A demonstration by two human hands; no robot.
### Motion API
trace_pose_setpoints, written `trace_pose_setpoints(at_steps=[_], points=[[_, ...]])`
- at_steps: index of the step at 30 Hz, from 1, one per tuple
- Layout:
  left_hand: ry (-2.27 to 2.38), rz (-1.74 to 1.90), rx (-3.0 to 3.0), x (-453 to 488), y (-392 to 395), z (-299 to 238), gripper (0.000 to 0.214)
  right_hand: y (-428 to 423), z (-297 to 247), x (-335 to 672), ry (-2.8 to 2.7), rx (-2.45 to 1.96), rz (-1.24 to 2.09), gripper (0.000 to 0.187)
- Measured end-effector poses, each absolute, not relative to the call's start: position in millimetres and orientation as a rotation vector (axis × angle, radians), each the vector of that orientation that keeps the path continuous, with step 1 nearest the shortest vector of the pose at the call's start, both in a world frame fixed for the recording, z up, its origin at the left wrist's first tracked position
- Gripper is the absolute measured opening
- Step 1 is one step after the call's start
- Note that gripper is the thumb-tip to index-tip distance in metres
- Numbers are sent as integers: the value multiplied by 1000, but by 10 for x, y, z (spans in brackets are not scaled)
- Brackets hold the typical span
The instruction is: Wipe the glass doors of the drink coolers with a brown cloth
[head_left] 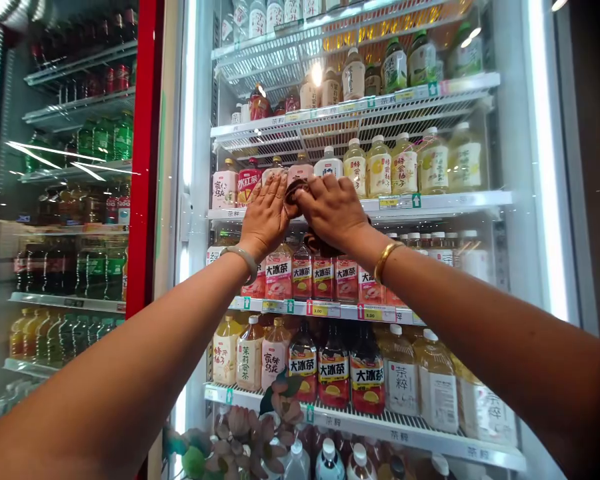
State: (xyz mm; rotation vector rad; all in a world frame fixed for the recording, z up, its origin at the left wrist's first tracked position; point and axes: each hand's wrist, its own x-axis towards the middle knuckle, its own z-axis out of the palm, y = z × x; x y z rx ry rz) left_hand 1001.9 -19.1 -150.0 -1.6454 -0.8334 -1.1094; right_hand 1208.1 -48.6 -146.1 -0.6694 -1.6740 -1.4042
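**Two hands, one dark cloth, flat on the cooler glass**

The drinks cooler point(545, 200) fills most of what I can see, its wire shelves packed with bottled teas and juices behind a glass door point(510, 280) (reflections of a flower print show low on the pane). To the left stands a second, red-framed cooler point(143, 167) with darker bottles.

Both arms stretch up to the glass at about the second shelf. The left hand point(266, 215) lies flat, fingers straight and close together, palm against the pane, a pale bangle point(242, 257) on the wrist. The right hand point(333, 208) sits just beside it, fingers bent down over a dark brown cloth point(296, 191), a gold bangle point(386, 259) behind.

The cloth peeks out between the two hands, at the left hand's fingertips and under the right hand's fingers; more of it hangs below the right palm.
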Motion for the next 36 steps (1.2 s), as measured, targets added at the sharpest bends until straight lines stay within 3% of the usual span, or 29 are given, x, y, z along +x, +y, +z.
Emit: trace_pose_setpoints(at_steps=[5, 11, 15, 18, 24, 31, 36], points=[[-824, -1168, -1620, 9984, -112, -1504, 65, -381, -1163, 11637, -1519, -616, -1211, 46], [-840, -1173, -1617, 9867, -146, -1490, 66, -486, -1497, 11867, -1718, -604, -1434, 43], [-803, -1037, -1670, 9741, -172, -1503, 66, -467, -1237, 11841, -1555, -653, -1329, 39], [-846, -1132, -1614, 9676, -140, -1545, 65, -441, -1120, 11513, -1482, -696, -1242, 39], [-908, -1226, -1569, 9528, -112, -1597, 67, -484, -1451, 11470, -1749, -570, -1492, 44], [-892, -1140, -1605, 9411, -135, -1582, 67, -443, -1006, 11316, -1529, -721, -1276, 49], [-887, -1081, -1613, 9312, -165, -1572, 65, -503, -1282, 11185, -1728, -581, -1456, 52]])
